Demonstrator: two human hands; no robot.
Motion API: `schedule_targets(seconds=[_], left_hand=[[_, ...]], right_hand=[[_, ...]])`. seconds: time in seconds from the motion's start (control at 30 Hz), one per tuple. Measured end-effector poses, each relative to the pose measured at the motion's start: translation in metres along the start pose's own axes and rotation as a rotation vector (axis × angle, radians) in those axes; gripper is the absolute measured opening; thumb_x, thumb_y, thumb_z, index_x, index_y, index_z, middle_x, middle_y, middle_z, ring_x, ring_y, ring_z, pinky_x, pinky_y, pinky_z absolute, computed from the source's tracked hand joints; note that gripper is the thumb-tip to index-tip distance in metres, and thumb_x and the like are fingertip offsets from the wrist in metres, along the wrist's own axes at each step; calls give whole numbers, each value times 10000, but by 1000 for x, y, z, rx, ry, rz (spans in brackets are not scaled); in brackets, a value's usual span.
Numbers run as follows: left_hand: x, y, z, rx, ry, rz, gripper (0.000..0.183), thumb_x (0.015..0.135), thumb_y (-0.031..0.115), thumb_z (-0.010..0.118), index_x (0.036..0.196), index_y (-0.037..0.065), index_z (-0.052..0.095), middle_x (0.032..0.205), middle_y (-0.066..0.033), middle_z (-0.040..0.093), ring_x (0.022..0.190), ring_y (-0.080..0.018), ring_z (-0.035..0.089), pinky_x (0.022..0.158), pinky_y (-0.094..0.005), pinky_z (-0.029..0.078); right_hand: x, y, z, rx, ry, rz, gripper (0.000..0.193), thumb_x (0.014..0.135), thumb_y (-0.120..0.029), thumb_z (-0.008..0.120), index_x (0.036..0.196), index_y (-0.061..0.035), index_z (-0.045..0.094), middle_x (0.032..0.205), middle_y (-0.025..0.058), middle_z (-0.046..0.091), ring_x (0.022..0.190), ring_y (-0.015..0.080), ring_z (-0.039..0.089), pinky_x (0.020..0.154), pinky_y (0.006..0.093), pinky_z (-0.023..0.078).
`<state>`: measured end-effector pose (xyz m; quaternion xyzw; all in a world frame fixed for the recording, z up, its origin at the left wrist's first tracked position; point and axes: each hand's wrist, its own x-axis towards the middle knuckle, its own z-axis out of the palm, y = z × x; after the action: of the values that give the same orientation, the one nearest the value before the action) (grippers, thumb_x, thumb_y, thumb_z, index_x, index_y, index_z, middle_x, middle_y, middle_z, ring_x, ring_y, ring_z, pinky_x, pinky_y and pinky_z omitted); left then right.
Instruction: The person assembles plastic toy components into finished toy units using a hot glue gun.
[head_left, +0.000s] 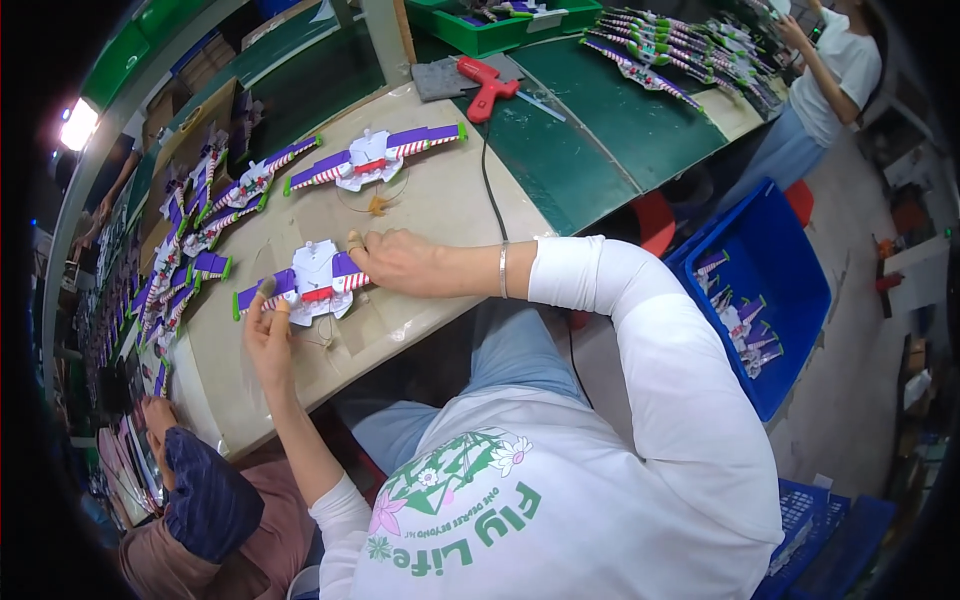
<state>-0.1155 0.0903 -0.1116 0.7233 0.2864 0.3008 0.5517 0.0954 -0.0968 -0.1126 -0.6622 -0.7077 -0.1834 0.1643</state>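
A toy wing pack (314, 262) with a white body, red middle part and purple, striped wings lies on the table in front of me. My left hand (270, 345) pinches its left wing near the body, with tan covers on the fingertips. My right hand (400, 262) is closed over its right wing, and a tan cover shows on one finger. That wing's tip is hidden under the hand. Thin wire hangs at the body's near edge. Just beyond lies a second wing pack (368, 152), its wire ending in a small yellowish piece (377, 205).
A red glue gun (487, 88) rests on a grey cloth, its cord running toward me. More wing packs (190, 220) are heaped at left; others (670, 55) lie far right. A blue bin (800, 290) holds several. A co-worker (205, 500) sits at left, another (835, 75) far right.
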Motion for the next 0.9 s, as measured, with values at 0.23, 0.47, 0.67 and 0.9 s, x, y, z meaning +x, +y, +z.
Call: schedule_targets(seconds=[0.23,0.47,0.67,0.9], left_hand=[[15,9,16,52,-49,141,330,936,76,585,1246,-36,603,1005,-2,637,848,-39,533,711,-164,388],[9,40,4,65,-334,-36,302,907,123,610,1190,32,662,751,83,504,633,-9,395,536,-196,277],[-20,43,23,589,66,684,404,815,362,692,1059,41,660,995,-114,615,951,-313,547,909,-423,383],[-63,31,40,760,68,783,230,708,163,794,859,46,666,764,-51,585,732,-244,567,741,-365,423]], right_hand=[[2,-4,5,-75,-1,-26,464,795,-96,553,1195,128,484,780,156,579,606,252,621,500,342,498],[17,-15,9,-5,-34,-240,431,807,-105,556,1192,79,499,783,150,574,620,265,624,515,352,503],[2,-5,9,135,-129,-110,405,799,-92,564,1158,77,486,815,165,575,641,284,629,549,383,520],[12,-13,-5,55,-195,-121,436,818,-65,538,1213,102,457,853,180,572,664,282,635,558,355,538]])
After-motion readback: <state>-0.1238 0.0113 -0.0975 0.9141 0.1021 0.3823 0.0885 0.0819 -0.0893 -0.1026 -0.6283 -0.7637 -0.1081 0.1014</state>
